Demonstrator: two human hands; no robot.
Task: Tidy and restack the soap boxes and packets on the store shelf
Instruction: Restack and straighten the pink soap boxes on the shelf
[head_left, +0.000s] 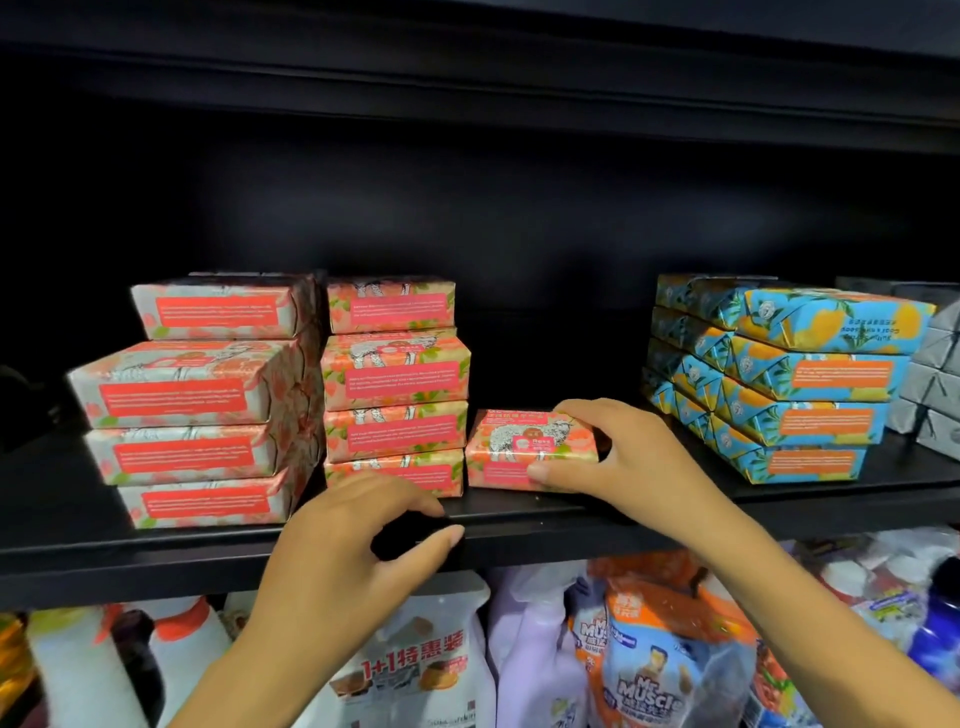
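Fingers (582, 410) and thumb of my right hand (618, 457) clasped the single pink soap box (519, 447) on the black shelf (156, 551), just right of the middle pink stack (395, 384). My left hand (353, 535) curled loosely, holding nothing, at the near shelf edge.

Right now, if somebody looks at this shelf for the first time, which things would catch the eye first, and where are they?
First, the right hand gripping a single pink soap box at the middle of the black shelf, just right of the pink stacks. The left hand hovers curled at the shelf's front edge, holding nothing. On the right stand the bright blue-and-orange stacks.
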